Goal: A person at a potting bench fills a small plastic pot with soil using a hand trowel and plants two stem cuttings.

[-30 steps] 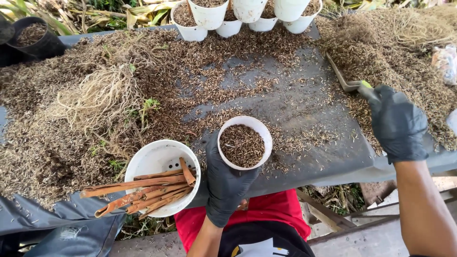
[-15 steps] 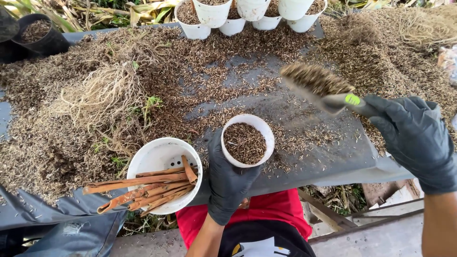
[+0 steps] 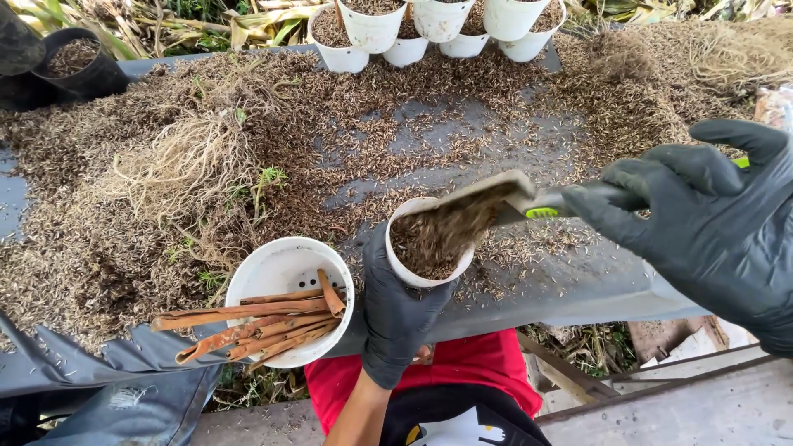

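Starting at the upper left of the frame, one black pot [image 3: 73, 62] of husk mix sits beside a pale root tangle [image 3: 178, 165] on the littered grey sheet [image 3: 570, 289]. Lower left, one white bucket [image 3: 281, 268] holds a bundle of brown bark strips [image 3: 248, 326], just beside the centre. There the left hand [image 3: 401, 310], gloved black, grips one small white pot [image 3: 425, 248] from below. Over its rim tilts a scoop [image 3: 483, 206] spilling mix, grasped by the gloved right hand [image 3: 702, 215] at right. Five white pots [image 3: 372, 25] line the top edge.
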